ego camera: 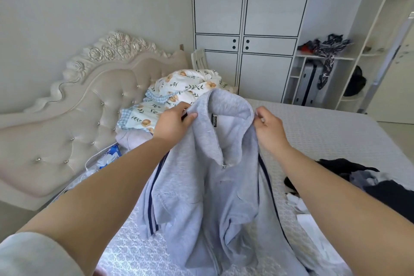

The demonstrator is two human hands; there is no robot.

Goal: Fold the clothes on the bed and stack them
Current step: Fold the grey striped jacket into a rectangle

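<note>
I hold a light grey zip-up hooded jacket [208, 188] with dark blue stripes up over the bed [324, 132]. My left hand [173, 122] pinches its left shoulder beside the hood. My right hand [270, 126] grips the right shoulder. The hood stands open between my hands, and the jacket's body hangs down onto the quilted mattress. A pile of dark and white clothes [363, 184] lies on the bed at the right.
A flowered quilt [179, 92] is bunched by the padded headboard [74, 119]. A pale garment [132, 136] and a blue pack [109, 155] lie near it. A white wardrobe [244, 29] and open shelves [324, 67] stand behind the bed.
</note>
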